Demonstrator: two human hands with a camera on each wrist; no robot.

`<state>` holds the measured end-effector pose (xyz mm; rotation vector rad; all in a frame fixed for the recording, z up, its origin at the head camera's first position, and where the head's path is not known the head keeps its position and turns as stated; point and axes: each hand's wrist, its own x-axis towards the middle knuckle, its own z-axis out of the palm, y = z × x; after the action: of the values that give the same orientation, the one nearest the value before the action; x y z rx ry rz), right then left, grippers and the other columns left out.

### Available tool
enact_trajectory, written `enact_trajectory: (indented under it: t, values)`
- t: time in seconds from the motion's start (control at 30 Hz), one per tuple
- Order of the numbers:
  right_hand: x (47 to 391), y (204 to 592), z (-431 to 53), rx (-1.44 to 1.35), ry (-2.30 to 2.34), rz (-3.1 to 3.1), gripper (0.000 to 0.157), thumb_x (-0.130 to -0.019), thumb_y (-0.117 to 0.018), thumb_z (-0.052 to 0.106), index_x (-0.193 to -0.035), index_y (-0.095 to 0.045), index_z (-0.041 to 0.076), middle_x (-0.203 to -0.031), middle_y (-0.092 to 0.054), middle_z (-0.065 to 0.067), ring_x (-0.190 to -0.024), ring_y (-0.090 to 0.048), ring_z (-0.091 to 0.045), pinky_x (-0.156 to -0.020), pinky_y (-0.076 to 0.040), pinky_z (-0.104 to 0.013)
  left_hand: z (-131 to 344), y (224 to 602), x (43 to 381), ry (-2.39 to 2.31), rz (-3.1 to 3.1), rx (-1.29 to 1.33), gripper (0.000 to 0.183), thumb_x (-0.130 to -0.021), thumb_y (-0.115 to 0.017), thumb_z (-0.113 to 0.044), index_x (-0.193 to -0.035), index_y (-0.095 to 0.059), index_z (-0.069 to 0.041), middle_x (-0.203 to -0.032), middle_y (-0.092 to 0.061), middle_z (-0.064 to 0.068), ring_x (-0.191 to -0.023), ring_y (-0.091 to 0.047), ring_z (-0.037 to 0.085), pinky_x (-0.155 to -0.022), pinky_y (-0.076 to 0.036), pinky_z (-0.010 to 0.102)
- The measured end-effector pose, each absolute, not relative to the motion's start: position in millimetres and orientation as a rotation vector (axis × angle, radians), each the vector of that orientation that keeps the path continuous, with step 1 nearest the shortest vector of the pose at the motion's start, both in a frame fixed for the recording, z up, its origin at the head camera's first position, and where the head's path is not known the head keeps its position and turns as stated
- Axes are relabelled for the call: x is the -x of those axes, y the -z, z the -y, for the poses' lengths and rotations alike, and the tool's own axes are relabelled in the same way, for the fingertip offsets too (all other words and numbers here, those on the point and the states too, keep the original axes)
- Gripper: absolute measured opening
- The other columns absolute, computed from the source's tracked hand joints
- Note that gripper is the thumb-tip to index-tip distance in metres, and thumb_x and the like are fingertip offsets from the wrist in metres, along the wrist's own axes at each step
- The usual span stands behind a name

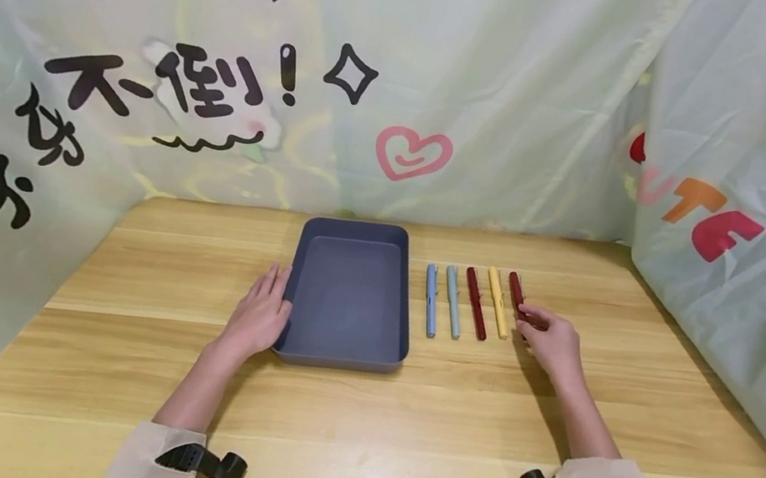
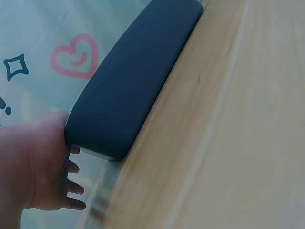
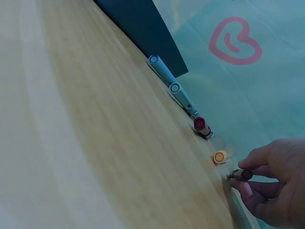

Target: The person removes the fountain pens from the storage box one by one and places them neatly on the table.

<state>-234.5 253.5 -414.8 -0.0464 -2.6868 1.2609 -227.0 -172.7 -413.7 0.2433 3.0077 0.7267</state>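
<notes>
A dark blue-grey rectangular tray lies on the table. My left hand rests along its left side, fingers extended and thumb by the rim; in the left wrist view the hand is at the corner of the tray. To the tray's right lies a row of pens: a blue pen, a pale teal pen, a dark red pen and a yellow pen. At the row's right end, my right hand pinches another dark red pen between thumb and fingers.
A light wooden table carries everything. Behind it and at both sides hangs pale green cloth printed with writing and a pink heart. Each sleeve has a black wrist camera at its cuff.
</notes>
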Motion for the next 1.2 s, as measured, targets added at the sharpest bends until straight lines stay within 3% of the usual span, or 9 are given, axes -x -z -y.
enact_trajectory:
  t: [0.1, 0.23, 0.37, 0.5, 1.2]
  values:
    - [234, 415, -254, 0.045, -1.247, 2.682, 0.033, -0.088, -0.057, 0.007, -0.118, -0.058, -0.008, -0.106, -0.061, -0.025, -0.081, -0.064, -0.029, -0.057, -0.046, -0.016, 172, 414, 227, -0.732, -3.012, -0.250, 0.057, -0.097, -0.029, -0.017, -0.147, -0.008, -0.003, -0.150, -0.001, 0.022, -0.134, -0.008, 0.042, -0.103, -0.015, 0.056]
    - [233, 417, -255, 0.033, -1.209, 2.690, 0.033, -0.088, -0.059, 0.007, -0.118, -0.059, -0.007, -0.113, -0.057, -0.027, -0.092, -0.062, -0.036, -0.062, -0.048, -0.020, 173, 414, 226, -0.726, -3.016, -0.254, 0.057, -0.096, -0.029, -0.017, -0.147, -0.008, -0.002, -0.150, -0.001, 0.022, -0.134, -0.007, 0.042, -0.103, -0.015, 0.056]
    - [234, 421, -256, -0.007, -1.155, 2.670, 0.032, -0.086, -0.060, 0.003, -0.116, -0.060, -0.008, -0.116, -0.051, -0.031, -0.099, -0.057, -0.041, -0.072, -0.052, -0.035, 173, 414, 226, -0.734, -3.007, -0.245, 0.057, -0.097, -0.028, -0.018, -0.147, -0.007, -0.003, -0.150, 0.000, 0.021, -0.134, -0.006, 0.041, -0.103, -0.014, 0.056]
    - [235, 428, -257, -0.035, -1.103, 2.618, 0.031, -0.083, -0.063, 0.000, -0.113, -0.061, -0.008, -0.109, -0.054, -0.029, -0.096, -0.058, -0.040, -0.077, -0.049, -0.046, 172, 414, 226, -0.742, -3.008, -0.251, 0.057, -0.097, -0.028, -0.018, -0.148, -0.006, -0.004, -0.150, 0.000, 0.021, -0.134, -0.007, 0.042, -0.103, -0.014, 0.056]
    - [238, 437, -258, -0.042, -1.103, 2.560, 0.030, -0.085, -0.061, 0.001, -0.115, -0.062, -0.005, -0.108, -0.057, -0.026, -0.093, -0.055, -0.034, -0.077, -0.044, -0.046, 171, 413, 224, -0.736, -3.022, -0.256, 0.056, -0.097, -0.029, -0.016, -0.147, -0.009, -0.001, -0.149, -0.003, 0.024, -0.133, -0.009, 0.043, -0.102, -0.015, 0.058]
